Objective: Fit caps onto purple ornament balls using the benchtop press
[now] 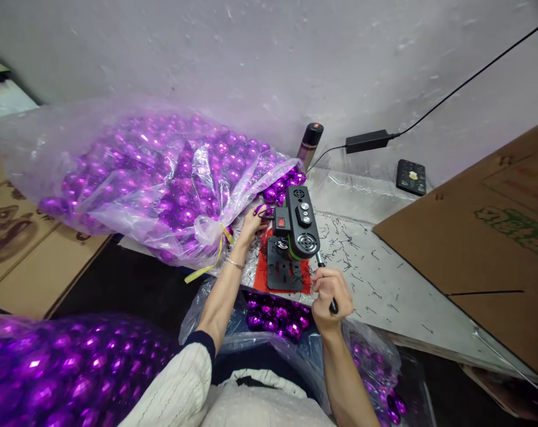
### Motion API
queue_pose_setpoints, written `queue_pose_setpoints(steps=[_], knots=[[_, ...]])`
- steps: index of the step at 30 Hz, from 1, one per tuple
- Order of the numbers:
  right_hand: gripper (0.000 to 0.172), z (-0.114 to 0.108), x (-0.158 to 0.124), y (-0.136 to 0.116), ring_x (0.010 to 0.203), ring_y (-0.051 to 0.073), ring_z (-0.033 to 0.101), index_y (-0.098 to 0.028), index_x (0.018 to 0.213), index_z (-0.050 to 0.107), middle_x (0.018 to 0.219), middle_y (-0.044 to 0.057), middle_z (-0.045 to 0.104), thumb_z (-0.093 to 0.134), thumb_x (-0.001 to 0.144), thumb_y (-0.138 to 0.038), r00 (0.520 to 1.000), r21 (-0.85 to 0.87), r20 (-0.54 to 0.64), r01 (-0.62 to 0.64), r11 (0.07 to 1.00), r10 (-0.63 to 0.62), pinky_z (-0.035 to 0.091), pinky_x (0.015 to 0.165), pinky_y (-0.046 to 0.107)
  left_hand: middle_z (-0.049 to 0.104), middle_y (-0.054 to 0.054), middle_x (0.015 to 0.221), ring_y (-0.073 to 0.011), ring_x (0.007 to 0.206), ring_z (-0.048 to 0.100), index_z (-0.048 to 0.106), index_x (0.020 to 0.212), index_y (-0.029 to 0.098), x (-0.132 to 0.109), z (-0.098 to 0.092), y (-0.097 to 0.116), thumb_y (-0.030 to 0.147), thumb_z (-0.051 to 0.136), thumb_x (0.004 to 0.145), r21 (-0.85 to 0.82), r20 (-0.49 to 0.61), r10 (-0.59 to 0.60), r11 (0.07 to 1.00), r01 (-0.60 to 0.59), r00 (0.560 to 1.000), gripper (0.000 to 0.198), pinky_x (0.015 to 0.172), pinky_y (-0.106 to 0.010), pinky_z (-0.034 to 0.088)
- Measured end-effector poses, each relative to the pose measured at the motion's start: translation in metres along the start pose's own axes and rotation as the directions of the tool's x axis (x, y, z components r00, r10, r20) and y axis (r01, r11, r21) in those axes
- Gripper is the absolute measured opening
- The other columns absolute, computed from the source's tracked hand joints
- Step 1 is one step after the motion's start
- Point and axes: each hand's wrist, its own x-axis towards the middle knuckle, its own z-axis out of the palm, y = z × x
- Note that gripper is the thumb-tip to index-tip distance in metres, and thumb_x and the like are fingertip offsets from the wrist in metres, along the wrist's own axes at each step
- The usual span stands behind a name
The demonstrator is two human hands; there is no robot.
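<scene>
Many purple balls [277, 315] lie directly before you, likely for easy reach. Your right hand [333, 295] clenches the lever [320, 258], forearm [343, 370] angled inward, presumably for leverage; beside the machine [305, 225], your outstretched left hand [252, 223] touches another ball [260, 209] near the bulging bag [175, 178], that hand's grip unclear.

a cream top [237, 412]; its short left sleeve [175, 382], marked with dark lines, ends in a navy cuff [203, 339]; a thin bracelet [235, 264] circles the left wrist [242, 246].
</scene>
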Motion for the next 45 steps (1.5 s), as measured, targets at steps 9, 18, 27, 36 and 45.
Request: queue_pose_setpoints(steps=[9, 18, 27, 36, 45], knots=[[0.036, 0.003, 0.002, 0.0, 0.066, 0.017, 0.064, -0.024, 0.07, 0.055, 0.065, 0.0, 0.059, 0.048, 0.105, -0.018, 0.999, -0.004, -0.04, 0.003, 1.0, -0.003, 0.046, 0.061, 0.033, 0.082, -0.01, 0.11, -0.0233, 0.1, 0.08, 0.072, 0.112, 0.019, -0.102, -0.048, -0.012, 0.044, 0.07, 0.097, -0.325, 0.165, -0.316, 0.877, 0.354, 0.934, 0.029, 0.1, -0.043, 0.065], [0.035, 0.004, 0.007, -0.003, 0.066, 0.015, 0.063, -0.023, 0.07, 0.055, 0.068, -0.001, 0.062, 0.049, 0.104, -0.018, 0.999, 0.022, -0.047, 0.003, 1.0, -0.002, 0.045, 0.062, 0.031, 0.08, -0.009, 0.122, -0.0247, 0.113, 0.077, 0.065, 0.127, 0.02, -0.151, -0.02, -0.05, 0.044, 0.092, 0.077, 0.124, 0.063, -0.041, 0.992, 0.033, 0.997, 0.061, 0.106, -0.04, 0.06], [0.031, 0.001, 0.004, -0.002, 0.069, 0.014, 0.064, -0.023, 0.073, 0.055, 0.074, 0.0, 0.066, 0.05, 0.102, -0.016, 1.0, 0.006, -0.022, 0.021, 1.0, -0.021, 0.048, 0.063, 0.031, 0.076, -0.014, 0.133, -0.0321, 0.126, 0.072, 0.066, 0.139, 0.02, -0.14, -0.015, -0.063, 0.042, 0.089, 0.085, 0.623, 0.287, 0.29, 0.668, -0.408, 0.913, 0.062, 0.111, -0.048, 0.056], [0.03, 0.001, 0.004, -0.002, 0.069, 0.014, 0.064, -0.023, 0.075, 0.055, 0.074, 0.0, 0.064, 0.049, 0.104, -0.017, 1.0, -0.001, -0.014, 0.02, 1.0, -0.02, 0.049, 0.063, 0.031, 0.074, -0.015, 0.133, -0.032, 0.124, 0.071, 0.064, 0.142, 0.02, -0.132, -0.003, -0.087, 0.052, 0.087, 0.086, 0.683, 0.344, 0.441, 0.488, -0.543, 0.829, 0.068, 0.107, -0.046, 0.054], [0.033, 0.005, -0.011, 0.009, 0.069, 0.015, 0.064, -0.023, 0.077, 0.057, 0.076, 0.001, 0.065, 0.046, 0.108, -0.025, 0.998, -0.018, -0.029, 0.046, 0.999, -0.047, 0.049, 0.063, 0.032, 0.078, -0.012, 0.116, -0.0291, 0.108, 0.073, 0.064, 0.14, 0.019, -0.133, -0.005, -0.101, 0.054, 0.086, 0.087, 0.677, 0.33, 0.494, 0.47, -0.566, 0.804, 0.068, 0.1, -0.045, 0.054]])
